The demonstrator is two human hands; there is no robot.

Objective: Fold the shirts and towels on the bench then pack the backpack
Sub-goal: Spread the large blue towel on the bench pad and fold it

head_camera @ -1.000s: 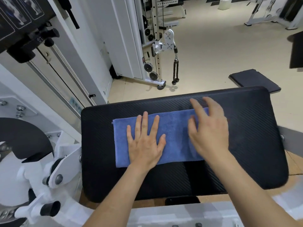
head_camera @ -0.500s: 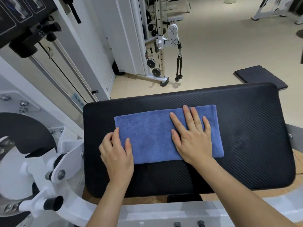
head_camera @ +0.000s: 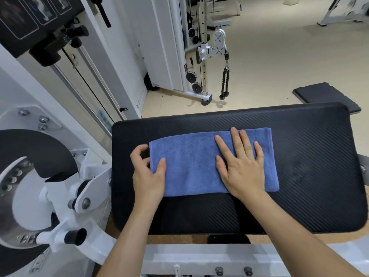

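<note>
A blue towel (head_camera: 195,156), folded into a long rectangle, lies flat on the black padded bench (head_camera: 311,160). My left hand (head_camera: 148,174) is at the towel's left edge, thumb on top of the cloth and fingers curled round the edge, pinching it. My right hand (head_camera: 242,166) lies flat on the right half of the towel with straight, spread fingers pressing it down. No shirts or backpack are in view.
White gym machine parts (head_camera: 60,196) with a black roller crowd the bench's left side. A cable machine with a rope handle (head_camera: 224,80) stands beyond on the beige floor. A black mat (head_camera: 325,94) lies behind the bench's far right corner.
My left hand slid off the towel's middle to its left edge and took hold of it. My right hand came down flat onto the towel's right half.
</note>
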